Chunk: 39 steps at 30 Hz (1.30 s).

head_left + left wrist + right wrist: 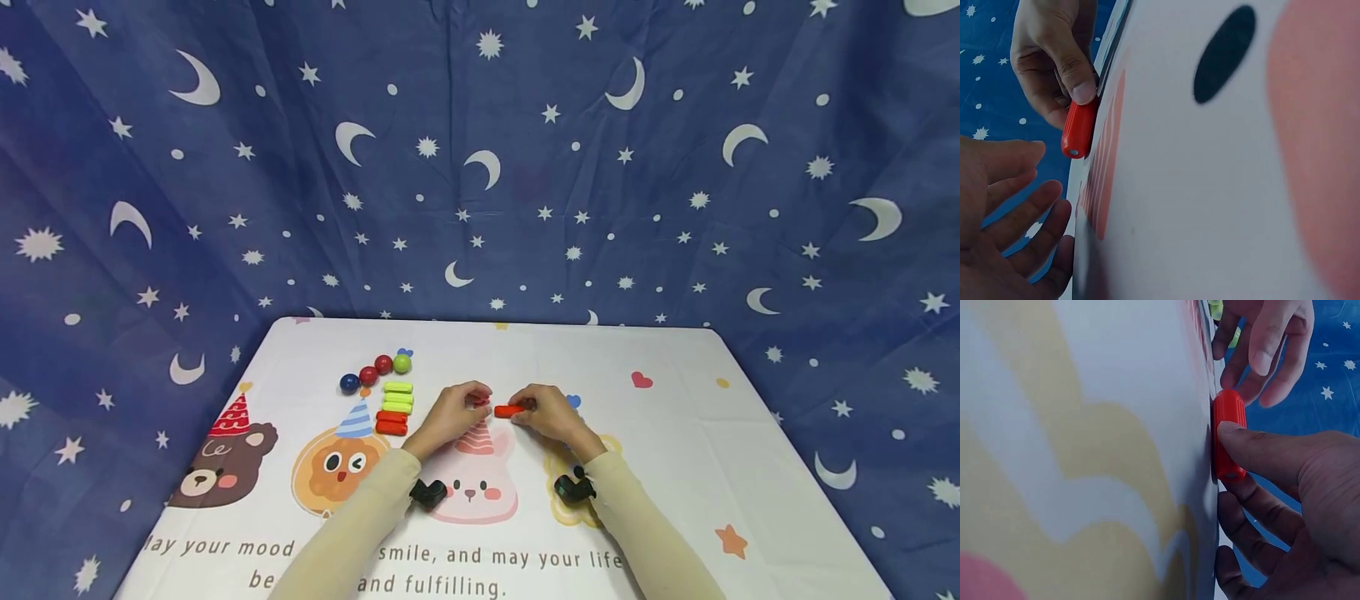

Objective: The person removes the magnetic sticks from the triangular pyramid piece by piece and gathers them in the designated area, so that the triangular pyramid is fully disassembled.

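Note:
Near the middle of the table, my right hand (pixel 551 411) pinches a red ribbed plastic cylinder (pixel 507 411) between thumb and fingers. In the right wrist view the thumb presses on the side of the cylinder (pixel 1229 456), which lies close along the tabletop. My left hand (pixel 450 412) is just left of it, fingers loosely spread and apart from the cylinder. The left wrist view shows no object in the left hand (pixel 1010 219), while the cylinder's near end (pixel 1076 140) points toward it.
Left of my left hand, two red-orange cylinders (pixel 392 422) and three yellow-green cylinders (pixel 397 398) lie in a column. Behind them, a blue ball (pixel 349 383), two red balls (pixel 368 377) and a green ball (pixel 402 362) form a curved line. A printed white cloth (pixel 660 483) covers the table.

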### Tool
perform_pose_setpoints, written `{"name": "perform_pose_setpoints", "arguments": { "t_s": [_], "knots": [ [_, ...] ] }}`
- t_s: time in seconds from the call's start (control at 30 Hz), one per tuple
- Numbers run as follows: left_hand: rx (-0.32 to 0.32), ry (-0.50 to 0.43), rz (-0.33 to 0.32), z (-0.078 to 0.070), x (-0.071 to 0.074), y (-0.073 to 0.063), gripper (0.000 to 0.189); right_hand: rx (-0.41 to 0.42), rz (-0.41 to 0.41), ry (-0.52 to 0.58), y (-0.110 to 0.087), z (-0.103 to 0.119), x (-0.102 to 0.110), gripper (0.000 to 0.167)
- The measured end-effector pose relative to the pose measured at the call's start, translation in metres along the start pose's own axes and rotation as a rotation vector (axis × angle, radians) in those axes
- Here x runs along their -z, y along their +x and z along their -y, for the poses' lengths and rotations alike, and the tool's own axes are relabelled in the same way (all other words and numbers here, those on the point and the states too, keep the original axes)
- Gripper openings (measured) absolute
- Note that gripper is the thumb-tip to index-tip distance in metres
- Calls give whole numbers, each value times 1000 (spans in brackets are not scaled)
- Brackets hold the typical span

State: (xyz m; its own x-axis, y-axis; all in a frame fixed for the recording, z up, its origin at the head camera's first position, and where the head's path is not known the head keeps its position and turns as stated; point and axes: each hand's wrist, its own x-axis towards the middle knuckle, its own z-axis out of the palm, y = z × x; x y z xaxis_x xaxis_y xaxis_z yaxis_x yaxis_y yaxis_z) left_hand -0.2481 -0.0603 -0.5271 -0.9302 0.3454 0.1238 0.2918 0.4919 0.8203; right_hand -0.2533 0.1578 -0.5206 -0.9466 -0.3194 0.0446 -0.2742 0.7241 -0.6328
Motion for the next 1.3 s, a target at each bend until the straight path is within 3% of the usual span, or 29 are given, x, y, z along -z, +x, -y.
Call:
{"name": "perform_pose_setpoints", "arguments": {
  "t_s": [0.37,0.9,1.3],
  "knots": [
    [39,82,72,-5,-8,5,30,2,4,6,2,-1,-3,21],
    [10,208,58,-6,-14,9,20,-2,8,4,-5,-3,5,24],
    [16,171,38,-9,2,-5,19,22,1,-14,-14,-2,20,28]
  ]
}}
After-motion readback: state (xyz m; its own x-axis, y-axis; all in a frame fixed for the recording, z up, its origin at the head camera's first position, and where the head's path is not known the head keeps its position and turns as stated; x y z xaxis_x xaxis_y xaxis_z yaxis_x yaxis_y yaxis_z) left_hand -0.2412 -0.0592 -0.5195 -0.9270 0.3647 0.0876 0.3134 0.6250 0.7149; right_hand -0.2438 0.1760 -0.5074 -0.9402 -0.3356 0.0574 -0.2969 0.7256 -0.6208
